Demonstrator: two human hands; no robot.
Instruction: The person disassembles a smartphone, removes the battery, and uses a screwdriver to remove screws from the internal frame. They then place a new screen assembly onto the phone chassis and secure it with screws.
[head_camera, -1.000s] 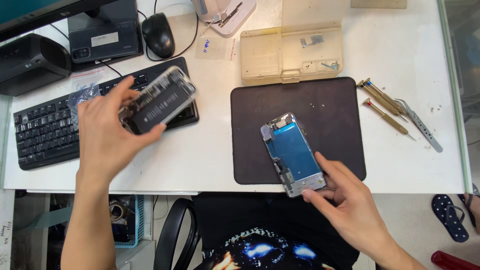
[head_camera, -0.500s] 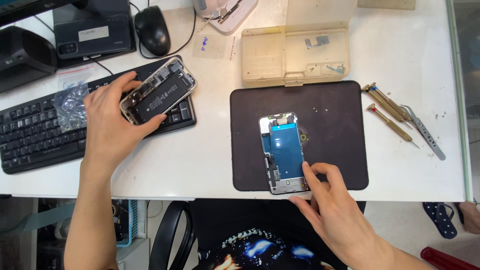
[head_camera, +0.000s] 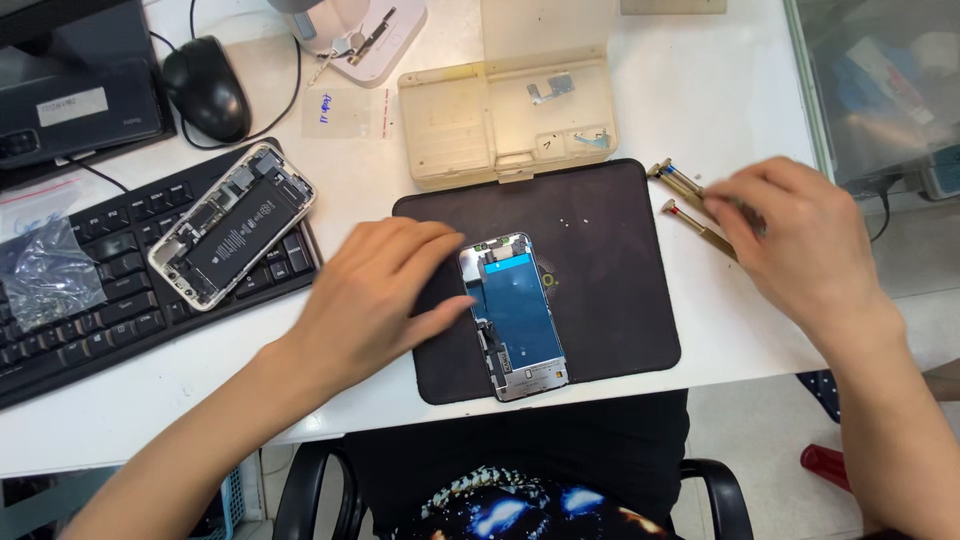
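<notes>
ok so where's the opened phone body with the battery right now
In the head view the opened phone body lies at the left, tilted on the black keyboard, below the mouse; neither hand touches it.

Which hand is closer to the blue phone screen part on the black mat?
Left. The left hand lies right beside the blue screen part on the black mat, fingers at its left edge. The right hand is off to the right, at the screwdrivers.

Phone screen panel (head_camera: 516, 318), back side up with a blue rectangle in a silver frame, lies face-down on the dark mat (head_camera: 620, 270) at bench centre. White rectangular label (head_camera: 68, 105) sits on the black box, top left; small clear plastic sheet with blue marks (head_camera: 335, 110) lies beside the mouse. Crumpled clear plastic bag (head_camera: 45, 272) rests on the keyboard's left end.
</notes>
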